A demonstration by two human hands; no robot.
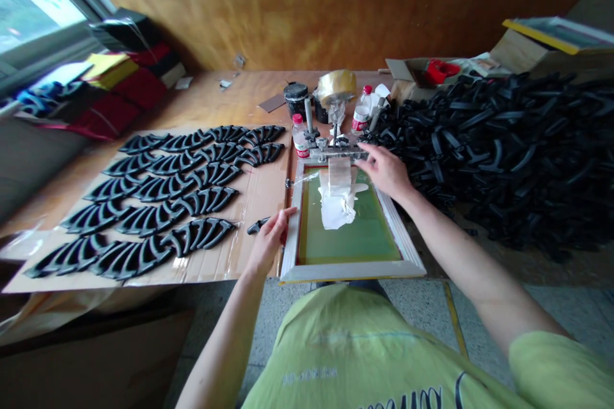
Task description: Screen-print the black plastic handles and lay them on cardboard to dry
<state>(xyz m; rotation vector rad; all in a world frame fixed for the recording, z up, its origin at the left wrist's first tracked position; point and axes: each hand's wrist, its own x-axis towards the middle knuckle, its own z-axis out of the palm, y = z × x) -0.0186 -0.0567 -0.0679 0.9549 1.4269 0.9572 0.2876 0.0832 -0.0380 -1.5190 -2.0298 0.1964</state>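
Observation:
A silk-screen frame (405,239) with green mesh lies before me, hinged to a metal clamp (336,152) at its far end. White ink and a white squeegee (338,195) rest on the mesh. My left hand (268,239) grips the frame's left rail, fingers curled over it. My right hand (386,169) rests on the frame's far right corner beside the clamp, fingers curled down. A single black curved part (258,225) lies just left of my left hand.
Rows of black curved parts (158,204) lie on cardboard (259,192) at left. A big heap of black parts (503,147) fills the right. Bottles (300,136), an ink tub (296,97) and a tape roll (336,86) stand behind the clamp. Boxes sit at far right.

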